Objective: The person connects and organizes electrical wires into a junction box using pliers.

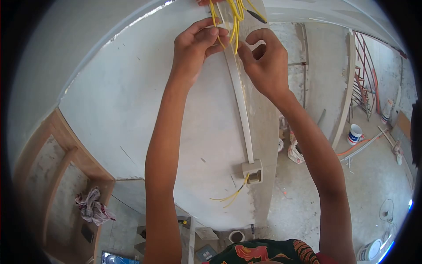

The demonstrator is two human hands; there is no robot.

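My left hand (195,46) is raised at the top of the wall panel, with its thumb and fingers closed on a yellow wire (213,15). Just right of it hangs a looped bundle of yellow wires (237,16), partly cut off by the top edge. My right hand (269,66) is beside the lower ends of these wires, its fingers bent and the thumb and index finger apart, with nothing visible between them. A white cable trunking (241,105) runs down the wall to a square socket box (252,171), from which short yellow wires (237,193) stick out.
A wooden shelf frame (81,154) stands at left, holding a crumpled plastic bag (93,207). On the floor at right are a paint bucket (354,134), another white bucket (370,251) and long strips (362,146). A red metal stair frame (362,75) stands beyond a doorway.
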